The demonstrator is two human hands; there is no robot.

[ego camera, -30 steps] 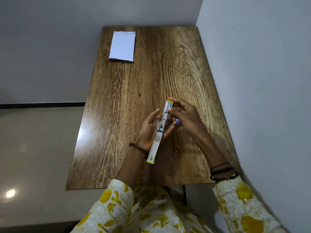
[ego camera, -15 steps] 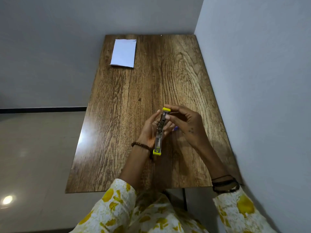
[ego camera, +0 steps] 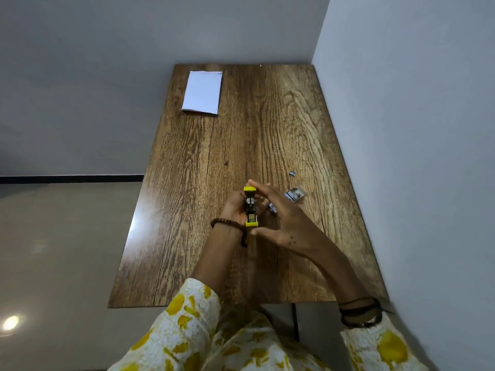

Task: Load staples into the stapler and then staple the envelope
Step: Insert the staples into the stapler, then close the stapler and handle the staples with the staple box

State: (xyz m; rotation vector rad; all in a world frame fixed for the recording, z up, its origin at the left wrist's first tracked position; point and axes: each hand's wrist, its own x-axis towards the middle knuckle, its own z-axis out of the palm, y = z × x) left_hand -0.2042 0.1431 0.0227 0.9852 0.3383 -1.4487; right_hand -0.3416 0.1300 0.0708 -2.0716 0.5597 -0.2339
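Note:
A small yellow and metal stapler [ego camera: 251, 210] is held over the middle of the wooden table [ego camera: 281, 124]. My left hand [ego camera: 235, 206] cups it from the left. My right hand [ego camera: 280, 218] closes around it from the right, a fingertip on its far yellow end and the thumb under its near yellow end. A small open staple box [ego camera: 294, 194] lies on the table just right of my hands, with a staple strip [ego camera: 273, 208] peeking out beside my right hand. The white envelope [ego camera: 202, 92] lies flat at the far left corner.
A tiny loose piece of staples [ego camera: 292, 173] rests beyond the box. A white wall [ego camera: 415, 156] runs along the table's right edge and another behind its far edge. Tiled floor [ego camera: 67, 250] lies to the left.
The stapler, spread out long a second ago, has folded into a short compact shape between my hands. My right hand shifted, uncovering the staple box. The view tilted so the table sits lower.

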